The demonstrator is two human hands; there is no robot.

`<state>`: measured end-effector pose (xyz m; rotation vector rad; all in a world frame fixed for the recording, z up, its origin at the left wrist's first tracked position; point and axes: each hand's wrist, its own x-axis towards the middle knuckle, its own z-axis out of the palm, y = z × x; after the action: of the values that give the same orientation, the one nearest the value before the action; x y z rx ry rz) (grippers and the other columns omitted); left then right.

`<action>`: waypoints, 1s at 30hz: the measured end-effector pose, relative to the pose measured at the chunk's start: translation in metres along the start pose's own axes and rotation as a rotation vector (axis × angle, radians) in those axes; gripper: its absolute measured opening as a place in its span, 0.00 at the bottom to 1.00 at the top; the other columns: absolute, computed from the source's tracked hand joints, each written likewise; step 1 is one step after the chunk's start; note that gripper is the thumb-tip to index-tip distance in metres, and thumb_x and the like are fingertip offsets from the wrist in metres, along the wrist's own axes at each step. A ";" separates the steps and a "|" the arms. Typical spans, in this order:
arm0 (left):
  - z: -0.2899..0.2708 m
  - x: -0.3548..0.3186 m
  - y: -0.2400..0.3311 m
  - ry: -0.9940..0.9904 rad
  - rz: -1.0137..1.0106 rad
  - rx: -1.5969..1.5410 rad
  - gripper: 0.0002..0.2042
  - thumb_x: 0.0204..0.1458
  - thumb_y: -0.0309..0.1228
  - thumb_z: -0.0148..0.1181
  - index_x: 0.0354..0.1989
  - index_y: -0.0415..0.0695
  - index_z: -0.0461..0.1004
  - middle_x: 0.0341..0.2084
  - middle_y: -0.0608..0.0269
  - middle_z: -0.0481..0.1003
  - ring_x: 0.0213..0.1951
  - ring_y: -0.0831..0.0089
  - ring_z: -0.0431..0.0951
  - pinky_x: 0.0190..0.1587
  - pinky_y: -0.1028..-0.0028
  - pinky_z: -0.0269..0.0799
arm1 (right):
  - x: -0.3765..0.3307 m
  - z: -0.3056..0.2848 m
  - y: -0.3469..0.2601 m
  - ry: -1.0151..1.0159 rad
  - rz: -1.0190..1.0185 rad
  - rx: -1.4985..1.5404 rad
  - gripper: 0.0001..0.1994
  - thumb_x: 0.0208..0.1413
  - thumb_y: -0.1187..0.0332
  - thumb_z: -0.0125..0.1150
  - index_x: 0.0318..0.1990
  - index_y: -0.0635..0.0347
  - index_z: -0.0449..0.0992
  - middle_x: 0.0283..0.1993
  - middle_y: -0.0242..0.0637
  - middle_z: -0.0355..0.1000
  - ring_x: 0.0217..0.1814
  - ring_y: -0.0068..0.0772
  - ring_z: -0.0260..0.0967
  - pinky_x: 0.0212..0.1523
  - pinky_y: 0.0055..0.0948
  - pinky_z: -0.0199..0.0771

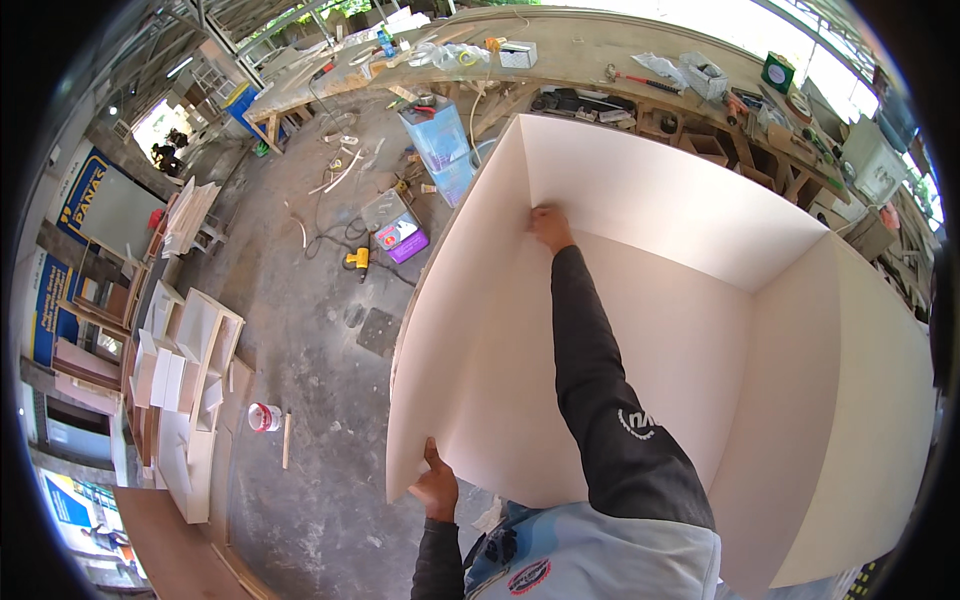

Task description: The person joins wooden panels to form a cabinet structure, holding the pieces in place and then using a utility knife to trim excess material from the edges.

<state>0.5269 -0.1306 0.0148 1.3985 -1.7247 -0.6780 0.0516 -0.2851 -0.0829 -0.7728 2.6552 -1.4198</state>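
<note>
A large open white cabinet box (640, 330) fills the middle and right, its smooth inner walls facing up. My left hand (436, 488) grips the near end of its left side panel (452, 330), thumb on the inner face and fingers partly hidden at the edge. Deep inside, my right hand (550, 228) is closed against the far left inner corner, where the side panel meets the far wall (660, 190). Its fingers are curled and slightly blurred; whatever they may hold is hidden. My right arm, in a dark sleeve, reaches across the box.
A long wooden workbench (590, 40) with tools and packages runs along the back. Left of the box, a yellow drill (357, 260), a purple box (408, 246), a light blue bin (437, 140) and a white tub (264, 417) stand on the concrete floor. White shelving pieces (190, 390) are further left.
</note>
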 end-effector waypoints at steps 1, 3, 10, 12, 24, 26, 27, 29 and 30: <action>0.000 0.001 0.000 -0.003 0.015 -0.008 0.09 0.58 0.29 0.62 0.41 0.35 0.78 0.36 0.53 0.80 0.38 0.59 0.79 0.43 0.62 0.73 | -0.004 -0.002 -0.013 0.063 -0.014 0.022 0.14 0.58 0.62 0.54 0.41 0.60 0.83 0.39 0.53 0.78 0.41 0.56 0.77 0.44 0.46 0.76; -0.008 -0.001 -0.006 0.017 0.031 0.032 0.09 0.58 0.30 0.62 0.40 0.35 0.78 0.35 0.53 0.80 0.37 0.59 0.79 0.42 0.62 0.73 | -0.022 -0.010 -0.060 0.118 -0.002 0.097 0.15 0.58 0.63 0.54 0.44 0.60 0.82 0.38 0.54 0.78 0.42 0.57 0.77 0.45 0.47 0.75; -0.014 -0.007 -0.012 0.001 -0.027 0.098 0.10 0.59 0.31 0.61 0.40 0.35 0.79 0.35 0.53 0.81 0.37 0.59 0.80 0.42 0.62 0.73 | -0.027 -0.085 -0.156 0.306 -0.108 0.327 0.17 0.55 0.70 0.52 0.51 0.59 0.80 0.43 0.53 0.78 0.46 0.54 0.77 0.50 0.41 0.75; -0.010 -0.006 -0.010 -0.005 -0.015 0.086 0.11 0.60 0.33 0.61 0.40 0.36 0.79 0.36 0.53 0.81 0.38 0.60 0.81 0.43 0.62 0.73 | -0.038 -0.066 -0.145 0.465 -0.248 0.387 0.20 0.55 0.74 0.49 0.54 0.58 0.77 0.50 0.50 0.77 0.50 0.52 0.76 0.52 0.39 0.75; -0.018 -0.004 -0.002 -0.009 -0.034 0.087 0.10 0.59 0.30 0.61 0.42 0.35 0.78 0.37 0.54 0.81 0.39 0.60 0.80 0.45 0.63 0.73 | -0.048 -0.018 -0.078 0.228 -0.129 0.249 0.18 0.57 0.71 0.50 0.54 0.60 0.77 0.44 0.50 0.79 0.45 0.55 0.76 0.54 0.39 0.72; -0.016 0.000 -0.005 0.019 0.025 0.043 0.09 0.58 0.30 0.62 0.42 0.36 0.78 0.36 0.54 0.81 0.39 0.60 0.80 0.45 0.63 0.73 | -0.043 -0.046 -0.140 0.370 -0.265 0.572 0.19 0.59 0.68 0.50 0.55 0.62 0.76 0.46 0.51 0.79 0.47 0.52 0.77 0.53 0.37 0.72; -0.013 0.000 -0.003 0.015 0.002 0.058 0.09 0.58 0.30 0.62 0.41 0.36 0.78 0.36 0.54 0.81 0.38 0.59 0.80 0.44 0.63 0.73 | -0.040 -0.048 -0.151 0.468 -0.373 0.676 0.19 0.59 0.66 0.50 0.56 0.62 0.76 0.47 0.52 0.78 0.49 0.51 0.77 0.53 0.36 0.72; -0.008 -0.001 -0.003 0.016 -0.019 0.057 0.11 0.59 0.33 0.63 0.41 0.35 0.80 0.36 0.53 0.82 0.38 0.61 0.82 0.42 0.64 0.74 | -0.056 -0.036 -0.144 0.467 -0.143 0.709 0.20 0.60 0.65 0.48 0.57 0.62 0.75 0.50 0.52 0.77 0.52 0.49 0.76 0.54 0.35 0.72; -0.006 -0.002 -0.004 0.022 -0.028 0.055 0.13 0.59 0.34 0.63 0.40 0.35 0.80 0.36 0.53 0.82 0.38 0.62 0.82 0.42 0.65 0.74 | -0.064 -0.030 -0.139 0.465 -0.032 0.725 0.20 0.61 0.64 0.48 0.57 0.62 0.75 0.52 0.53 0.77 0.53 0.48 0.76 0.55 0.34 0.72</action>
<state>0.5343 -0.1290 0.0144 1.4654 -1.7210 -0.6330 0.1571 -0.2979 0.0311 -0.4364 2.0626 -2.5852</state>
